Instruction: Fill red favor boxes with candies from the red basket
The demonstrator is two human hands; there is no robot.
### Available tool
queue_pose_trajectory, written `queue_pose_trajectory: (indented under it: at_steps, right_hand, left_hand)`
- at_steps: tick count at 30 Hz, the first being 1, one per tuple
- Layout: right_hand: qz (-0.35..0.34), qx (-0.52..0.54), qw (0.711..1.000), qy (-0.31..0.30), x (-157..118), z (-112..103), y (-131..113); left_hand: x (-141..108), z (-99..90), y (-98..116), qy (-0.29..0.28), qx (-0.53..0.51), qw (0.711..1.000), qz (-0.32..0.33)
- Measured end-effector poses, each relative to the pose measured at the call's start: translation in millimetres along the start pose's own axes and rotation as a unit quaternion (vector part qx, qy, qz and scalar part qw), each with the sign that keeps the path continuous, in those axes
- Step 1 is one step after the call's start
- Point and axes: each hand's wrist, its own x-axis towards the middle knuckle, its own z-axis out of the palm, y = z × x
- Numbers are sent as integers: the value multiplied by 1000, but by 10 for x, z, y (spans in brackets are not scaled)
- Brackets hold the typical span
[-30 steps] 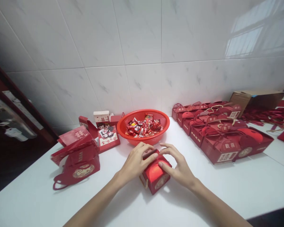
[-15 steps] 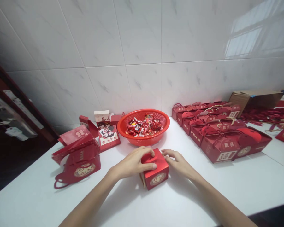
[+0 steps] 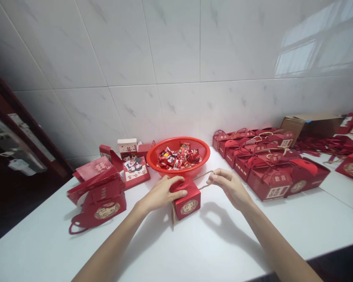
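Observation:
A small red gift box (image 3: 188, 203) with a gold round emblem on its front stands on the white table, close to the basket. My left hand (image 3: 164, 191) grips it from the left and top, thumb and fingers pressed on the lid. From the box's right side runs a thin twisted cord (image 3: 206, 186), drawn out in a loop. My right hand (image 3: 228, 184) pinches the far end of this cord, a little above the table. Another bit of cord hangs at the box's left side.
A red plastic basket (image 3: 204, 160) of wrapped sweets stands behind the box. Several red boxes with handles (image 3: 270, 176) line the right; a cardboard box (image 3: 294, 127) is beyond. Open red cartons (image 3: 106, 199) and a flat printed box (image 3: 137, 176) lie left. A blurred hand shows at the right edge.
My right hand has moved up and right from the box's side, pulling the cord out into a loop. The box, under my left hand, has shifted slightly back and left.

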Motion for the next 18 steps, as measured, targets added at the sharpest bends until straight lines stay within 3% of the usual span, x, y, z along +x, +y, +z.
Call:
queue_pose_trajectory:
  at_steps: [4,8,14,18]
  right_hand:
    - [-10,-1,1000,5,15,134,-46]
    - [-23,-21,999,20,33,185,-113]
    - [-34,-70,997,23,-3,216,-265]
    - [-66,-134,989,-7,-89,406,-277]
  left_hand:
    - [81,34,-34,36,-91,995,-12]
    - [55,-96,37,13,-222,975,-16]
    - [-169,-430,214,55,-438,896,43]
    - [-269,-366,327,-22,-511,852,108]
